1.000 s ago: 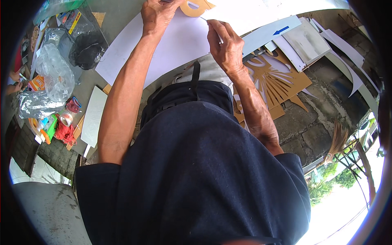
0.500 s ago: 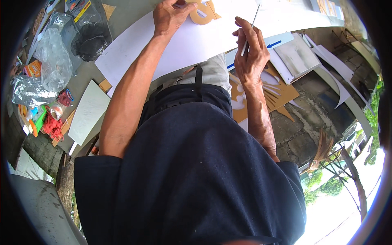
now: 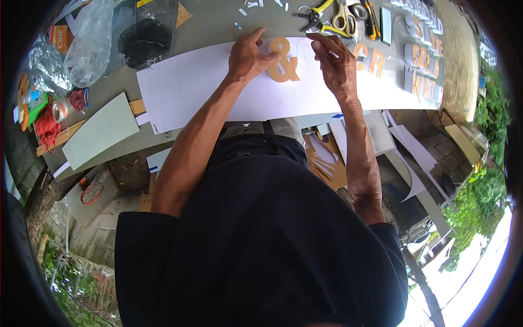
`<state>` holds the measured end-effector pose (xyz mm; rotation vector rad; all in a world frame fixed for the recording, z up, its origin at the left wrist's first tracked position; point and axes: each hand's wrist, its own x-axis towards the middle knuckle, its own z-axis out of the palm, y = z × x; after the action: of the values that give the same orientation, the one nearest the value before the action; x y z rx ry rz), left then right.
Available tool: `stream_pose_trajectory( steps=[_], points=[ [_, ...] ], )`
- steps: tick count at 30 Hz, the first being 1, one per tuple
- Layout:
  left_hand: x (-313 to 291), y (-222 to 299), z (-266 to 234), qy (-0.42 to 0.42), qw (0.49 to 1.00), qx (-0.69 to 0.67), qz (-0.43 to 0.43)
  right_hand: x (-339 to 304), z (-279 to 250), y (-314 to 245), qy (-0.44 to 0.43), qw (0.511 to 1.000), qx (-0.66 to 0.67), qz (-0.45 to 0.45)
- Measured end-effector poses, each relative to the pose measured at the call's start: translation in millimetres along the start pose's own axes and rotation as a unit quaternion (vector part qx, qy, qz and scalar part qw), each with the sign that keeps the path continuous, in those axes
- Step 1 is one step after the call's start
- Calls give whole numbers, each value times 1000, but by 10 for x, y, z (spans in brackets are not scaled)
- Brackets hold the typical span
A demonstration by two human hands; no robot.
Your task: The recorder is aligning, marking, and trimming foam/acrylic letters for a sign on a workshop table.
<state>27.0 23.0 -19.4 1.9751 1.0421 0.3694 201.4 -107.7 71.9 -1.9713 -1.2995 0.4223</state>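
Note:
My left hand (image 3: 250, 59) rests on a white sheet (image 3: 201, 92), index finger stretched out and thumb apart from it. Its thumb touches the left edge of a tan ampersand cut-out (image 3: 281, 44), which lies flat on the sheet. Just right of the cut-out, my right hand (image 3: 336, 65) is closed around a slim stick like a pen or pencil, mostly hidden by the fingers; its tip is not distinct. Between the cut-out and this hand, a faint round outline (image 3: 308, 56) shows on the sheet. Two tan letter cut-outs (image 3: 376, 62) lie right of my right hand.
Yellow-handled snips (image 3: 327, 27), scissors (image 3: 343, 16) and an orange-black cutter knife (image 3: 372, 22) lie beyond the sheet. White-and-tan letters (image 3: 420, 54) stand in rows at right. Plastic bags (image 3: 90, 46) and red cord (image 3: 47, 126) sit at left, above a pale curved panel (image 3: 101, 133).
The view has shifted, showing more of the table beyond the sheet. The left index finger is now stretched out from the thumb. The right hand's stick, plainly visible before, is now mostly hidden.

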Motion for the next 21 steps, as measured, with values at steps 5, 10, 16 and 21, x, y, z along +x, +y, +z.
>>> stream_pose_trajectory(
  steps=[5, 10, 16, 21],
  points=[
    [-43, 164, -67, 2, 998, -6, -62, 600, -153, 67, -137, 962, 219, 90],
    [-167, 182, -15, 76, 991, -38, -100, 1247, 106, 121, -309, 936, 164, 37],
    [-178, 269, -4, 89, 986, -56, -132, 1597, 551, 126, -494, 863, 76, -75],
    [-198, 319, -47, 76, 981, -80, -161, 1640, 756, 56, -563, 816, 69, -113]
  ],
)
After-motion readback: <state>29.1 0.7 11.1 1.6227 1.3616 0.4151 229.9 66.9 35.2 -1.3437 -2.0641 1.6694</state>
